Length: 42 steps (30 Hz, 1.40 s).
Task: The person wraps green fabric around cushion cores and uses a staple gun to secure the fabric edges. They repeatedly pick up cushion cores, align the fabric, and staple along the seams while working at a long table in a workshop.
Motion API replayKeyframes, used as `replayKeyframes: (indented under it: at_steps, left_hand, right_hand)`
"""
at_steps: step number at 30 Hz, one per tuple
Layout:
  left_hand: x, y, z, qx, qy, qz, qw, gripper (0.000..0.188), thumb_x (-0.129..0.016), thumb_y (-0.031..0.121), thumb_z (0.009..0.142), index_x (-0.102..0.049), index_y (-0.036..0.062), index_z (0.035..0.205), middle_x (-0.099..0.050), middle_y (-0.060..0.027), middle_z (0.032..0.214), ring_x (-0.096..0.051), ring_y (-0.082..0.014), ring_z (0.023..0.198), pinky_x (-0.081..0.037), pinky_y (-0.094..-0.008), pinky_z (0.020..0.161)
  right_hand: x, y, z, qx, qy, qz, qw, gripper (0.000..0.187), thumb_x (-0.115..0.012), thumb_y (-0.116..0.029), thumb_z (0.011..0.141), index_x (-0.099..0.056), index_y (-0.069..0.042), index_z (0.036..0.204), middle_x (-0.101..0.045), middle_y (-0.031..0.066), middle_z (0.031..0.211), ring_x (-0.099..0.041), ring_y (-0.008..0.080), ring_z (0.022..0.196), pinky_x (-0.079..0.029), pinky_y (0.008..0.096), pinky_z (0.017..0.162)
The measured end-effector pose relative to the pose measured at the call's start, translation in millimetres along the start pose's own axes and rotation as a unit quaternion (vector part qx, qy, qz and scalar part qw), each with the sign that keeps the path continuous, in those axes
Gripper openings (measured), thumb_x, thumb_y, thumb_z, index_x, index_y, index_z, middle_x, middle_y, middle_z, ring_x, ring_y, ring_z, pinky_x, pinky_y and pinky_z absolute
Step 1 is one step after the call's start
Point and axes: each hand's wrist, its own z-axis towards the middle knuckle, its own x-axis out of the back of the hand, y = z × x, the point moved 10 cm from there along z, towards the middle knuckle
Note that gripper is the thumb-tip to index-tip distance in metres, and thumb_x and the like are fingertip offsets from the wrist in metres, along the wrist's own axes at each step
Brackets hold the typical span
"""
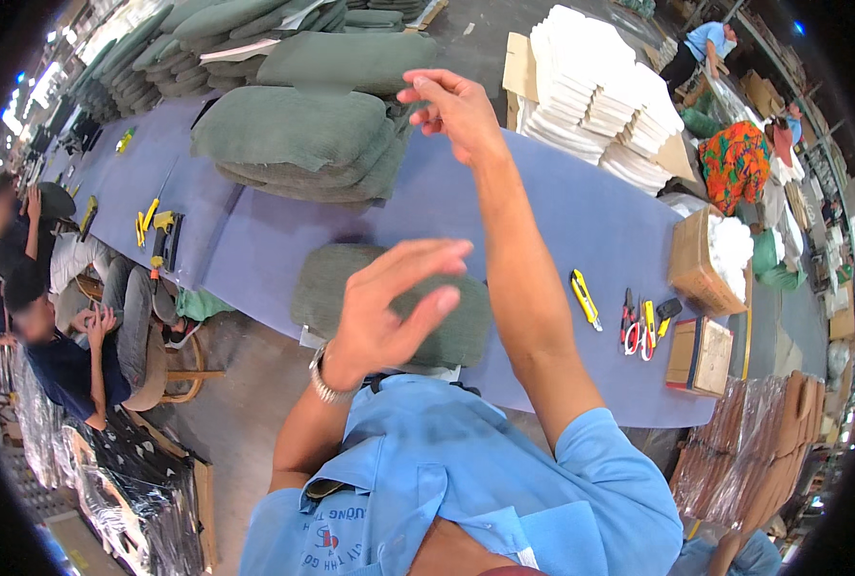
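Note:
A dark green fabric-covered cushion lies at the table edge right in front of me. My left hand, with a metal watch at its wrist, hovers over this cushion, thumb and fingers apart and nothing in them. Farther out, my right hand is raised at the end of a stretched arm, its fingers loosely bent and apart, and it appears to hold nothing. Closest to it is a pile of similar green cushions on the table, with another green cushion stack just behind.
On the blue-grey table lie a yellow cutter knife, red-handled scissors and a small box. White foam sheets are stacked beyond. A carton holds white stuffing. Two seated people are at the left.

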Motion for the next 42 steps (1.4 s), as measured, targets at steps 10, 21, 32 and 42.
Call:
replayKeyframes:
  at_steps: [10,21,32,42]
  left_hand:
    - [-10,134,-42,-0.143,-0.184,-0.210,0.950,0.063,-0.073,0.034,0.096,-0.047,0.0316,0.153,-0.077,-0.0182,0.108,-0.076,-0.0288,0.083,-0.059,-0.0481,0.084]
    - [41,143,-35,-0.217,-0.036,-0.170,0.961,0.042,-0.070,0.037,0.099,-0.060,0.0253,0.138,-0.077,-0.0188,0.109,-0.076,-0.0286,0.083,-0.060,-0.0467,0.079]
    - [100,196,-15,-0.343,0.176,-0.138,0.912,0.066,-0.059,0.056,0.097,-0.077,-0.0068,0.098,-0.074,-0.0175,0.088,-0.068,-0.0208,0.063,-0.054,-0.0283,0.054]
    - [150,33,18,0.001,0.164,-0.120,0.979,0.035,-0.063,0.029,0.105,-0.072,-0.0001,0.122,-0.075,-0.0094,0.101,-0.071,-0.0148,0.080,-0.055,-0.0278,0.071]
  right_hand:
    - [36,109,-21,-0.055,0.148,0.488,0.858,0.026,-0.072,-0.016,0.094,-0.068,-0.005,0.117,-0.070,0.0080,0.099,-0.060,0.0151,0.070,-0.050,0.0305,0.062]
    - [50,211,-42,-0.140,0.157,0.440,0.873,0.036,-0.067,-0.013,0.097,-0.063,-0.001,0.131,-0.062,0.0078,0.113,-0.051,0.0107,0.067,-0.045,0.0247,0.056]
    - [51,370,-123,-0.321,0.152,0.307,0.883,0.016,-0.070,-0.024,0.098,-0.068,-0.012,0.109,-0.071,0.0009,0.096,-0.058,0.0091,0.066,-0.045,0.0234,0.054]
    - [52,372,-142,-0.319,0.138,0.244,0.905,0.024,-0.066,-0.025,0.100,-0.066,-0.012,0.120,-0.066,-0.0010,0.094,-0.057,0.0112,0.072,-0.050,0.0263,0.060]
